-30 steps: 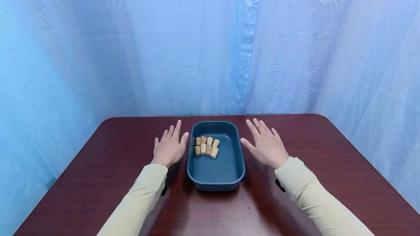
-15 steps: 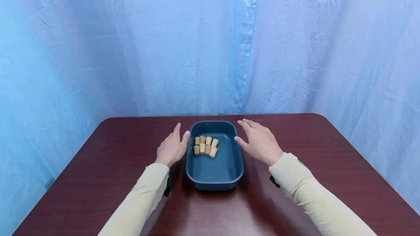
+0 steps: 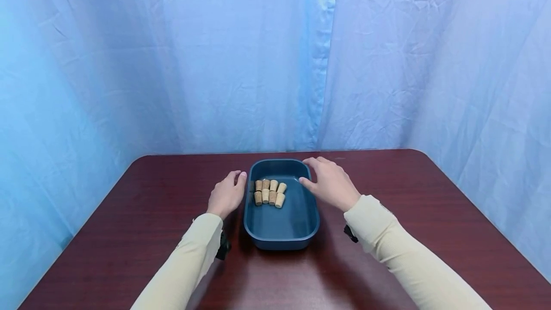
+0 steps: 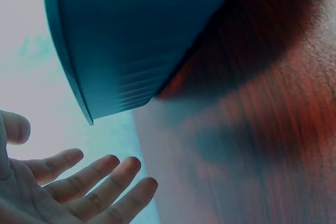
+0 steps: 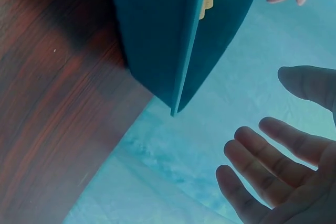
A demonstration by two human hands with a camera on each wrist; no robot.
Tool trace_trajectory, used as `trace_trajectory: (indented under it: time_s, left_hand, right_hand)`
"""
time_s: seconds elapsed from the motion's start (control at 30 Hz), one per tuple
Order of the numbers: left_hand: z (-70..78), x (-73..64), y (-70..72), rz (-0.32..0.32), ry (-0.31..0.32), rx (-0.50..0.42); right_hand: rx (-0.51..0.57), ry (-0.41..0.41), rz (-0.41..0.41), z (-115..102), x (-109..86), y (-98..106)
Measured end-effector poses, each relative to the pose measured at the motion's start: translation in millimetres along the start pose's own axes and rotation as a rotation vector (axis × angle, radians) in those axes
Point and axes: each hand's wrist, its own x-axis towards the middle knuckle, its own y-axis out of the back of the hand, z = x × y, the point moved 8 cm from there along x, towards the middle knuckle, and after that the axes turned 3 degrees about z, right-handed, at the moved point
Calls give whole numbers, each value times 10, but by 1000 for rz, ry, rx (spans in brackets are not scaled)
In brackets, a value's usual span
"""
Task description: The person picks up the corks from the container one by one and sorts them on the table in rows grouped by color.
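In the head view a deep blue rectangular tray [image 3: 281,240] with rounded corners stands in the middle of the table. Several tapered cork stoppers [image 3: 265,196] lie in two rows on its floor, toward the left wall. My left hand [image 3: 225,196] hovers by the left wall; the left wrist view shows its fingers [image 4: 89,179] loosely extended, apart from the tray. On the other side my right hand [image 3: 333,185] has its thumb and forefinger over the right rim in the head view. Its fingers [image 5: 268,163] are spread and hold nothing in the right wrist view.
The dark red-brown wooden table [image 3: 150,204] has rounded far corners. Pale blue curtains [image 3: 241,61] hang behind its far edge and along both sides.
My right hand has moved left, to the tray's right rim. The left hand has shifted slightly toward the tray, its fingers more bent. Tray and corks lie as before.
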Motion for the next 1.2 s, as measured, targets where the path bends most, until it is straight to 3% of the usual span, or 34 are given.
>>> trace_trajectory:
  time_s: [0.4,0.93,1.2]
  left_hand:
    - [-77,13,-160,-92,25,-108]
    - [-137,-16,-262,-147,102,-132]
    - [-157,-8,-308,-171,99,-118]
  right_hand:
    - [88,-59,-94,-31,79,-112]
    - [160,-96,-172,-143,126,-175]
    - [187,-126,-215,-131,153,-220]
